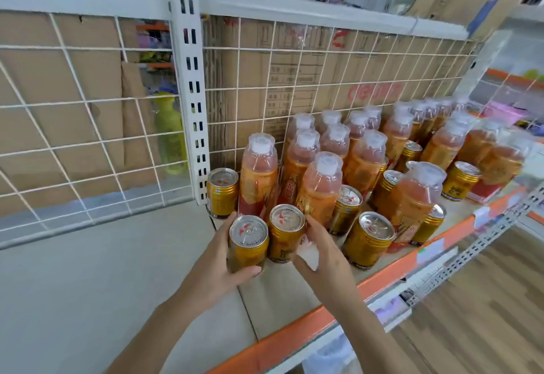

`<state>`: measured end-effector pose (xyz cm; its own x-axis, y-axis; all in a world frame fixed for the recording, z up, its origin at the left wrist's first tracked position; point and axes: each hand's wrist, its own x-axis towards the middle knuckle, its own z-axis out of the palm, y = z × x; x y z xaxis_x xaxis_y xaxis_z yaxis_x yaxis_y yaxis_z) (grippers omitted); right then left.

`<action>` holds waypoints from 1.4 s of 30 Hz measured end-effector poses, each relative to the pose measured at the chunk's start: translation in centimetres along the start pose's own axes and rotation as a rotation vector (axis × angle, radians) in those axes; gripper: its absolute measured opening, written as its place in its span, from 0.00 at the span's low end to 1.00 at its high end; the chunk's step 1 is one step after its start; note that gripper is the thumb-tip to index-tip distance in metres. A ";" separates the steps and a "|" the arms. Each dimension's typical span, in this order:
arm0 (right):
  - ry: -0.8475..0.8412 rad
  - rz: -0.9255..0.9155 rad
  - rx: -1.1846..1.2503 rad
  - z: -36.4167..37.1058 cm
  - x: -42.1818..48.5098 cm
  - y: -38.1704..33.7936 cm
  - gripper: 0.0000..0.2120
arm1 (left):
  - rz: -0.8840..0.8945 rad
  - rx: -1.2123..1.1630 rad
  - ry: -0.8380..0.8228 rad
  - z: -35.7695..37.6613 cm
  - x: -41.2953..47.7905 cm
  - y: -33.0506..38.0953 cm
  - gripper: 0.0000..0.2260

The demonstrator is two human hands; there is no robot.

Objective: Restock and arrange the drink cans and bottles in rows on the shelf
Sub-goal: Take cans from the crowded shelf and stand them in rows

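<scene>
**Two cans in hand, shelf front-left**

L hand (219, 267) grips a ribbed gold metal can w/ silver pull-tab lid (248, 242). R hand (321, 253) curls round its twin (286, 232); the two cans touch. Both are over the beige shelf board (279, 300), just before clear plastic bottles of orange drink (319, 188).

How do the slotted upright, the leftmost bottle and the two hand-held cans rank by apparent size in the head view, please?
1. slotted upright
2. leftmost bottle
3. left-hand can and right-hand can: they look alike, so unranked; both are nearest the camera, which enlarges them.
</scene>
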<state>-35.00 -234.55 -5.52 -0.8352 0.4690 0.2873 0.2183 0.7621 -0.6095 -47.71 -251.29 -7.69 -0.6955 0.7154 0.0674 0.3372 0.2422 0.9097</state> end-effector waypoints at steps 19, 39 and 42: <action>-0.018 -0.140 0.173 1.9 2.3 0.1 0.23 | -0.058 -0.087 0.394 2.6 -1.5 -0.1 0.34; -0.351 -0.246 0.547 6.6 0.5 -3.3 0.35 | -0.182 0.054 0.800 -4.5 -16.3 -2.1 0.32; -0.384 -0.226 0.529 8.0 -0.3 -5.1 0.37 | -0.187 0.078 0.841 -6.6 -19.2 -3.4 0.31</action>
<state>-39.91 -242.17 -8.41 -0.9722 0.0583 0.2270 -0.1762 0.4566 -0.8720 -39.71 -270.18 -9.32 -0.9721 -0.0555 0.2278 0.1914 0.3735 0.9077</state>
